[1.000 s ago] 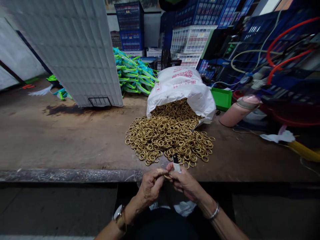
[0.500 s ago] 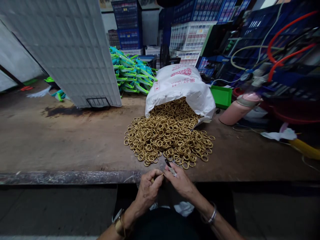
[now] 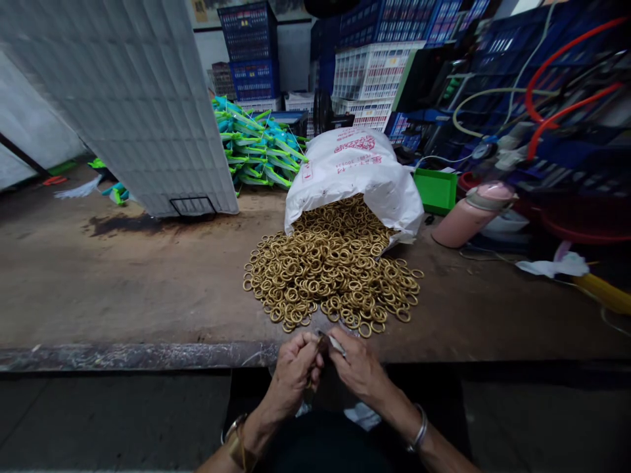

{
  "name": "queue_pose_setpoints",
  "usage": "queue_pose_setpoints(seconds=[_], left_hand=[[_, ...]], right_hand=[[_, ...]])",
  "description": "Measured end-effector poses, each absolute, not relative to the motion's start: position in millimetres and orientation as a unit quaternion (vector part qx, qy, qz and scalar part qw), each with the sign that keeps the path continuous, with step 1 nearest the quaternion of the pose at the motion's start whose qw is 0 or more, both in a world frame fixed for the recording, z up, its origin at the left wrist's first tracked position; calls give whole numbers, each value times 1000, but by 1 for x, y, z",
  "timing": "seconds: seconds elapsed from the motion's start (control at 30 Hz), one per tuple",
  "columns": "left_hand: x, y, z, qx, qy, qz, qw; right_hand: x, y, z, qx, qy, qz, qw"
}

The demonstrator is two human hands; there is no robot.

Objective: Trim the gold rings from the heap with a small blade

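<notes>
Table [image 3: 123, 289] (stained) fronts crates [image 3: 369, 72]; left hand [image 3: 294, 369] pinches a ring [image 3: 322, 343], right hand [image 3: 363, 372] grips tool [image 3: 338, 347].

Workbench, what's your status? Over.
Left bare hand pinching small golden piece, mostly hidden; right bare hand gripping slim pale tool. Golden round rings heaped beyond, spilling from crinkled white sack. Nothing visibly blocking hands.

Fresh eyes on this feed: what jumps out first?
First, the heap of gold-coloured rings mid-table, spilling from the white sack. Nearer, the right hand holds a small pale tool beside the left hand. Green-and-turquoise pieces lie piled left of the sack.
</notes>
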State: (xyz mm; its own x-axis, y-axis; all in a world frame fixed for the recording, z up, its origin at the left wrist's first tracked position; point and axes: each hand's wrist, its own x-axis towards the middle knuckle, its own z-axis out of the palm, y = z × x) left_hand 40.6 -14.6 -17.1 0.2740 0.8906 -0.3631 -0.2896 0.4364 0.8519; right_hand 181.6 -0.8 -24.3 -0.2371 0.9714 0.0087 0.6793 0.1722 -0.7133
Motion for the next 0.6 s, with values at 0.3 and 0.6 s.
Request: queue_pose_setpoints(seconds=[0.3, 0.6], left_hand=[[42, -12, -10, 397, 493, 393, 667], [38, -12, -18, 414, 498, 378, 662]], right_hand=[[181, -5, -28, -545, -794, 208, 173], [179, -6, -34, -565, -794, 179, 134]])
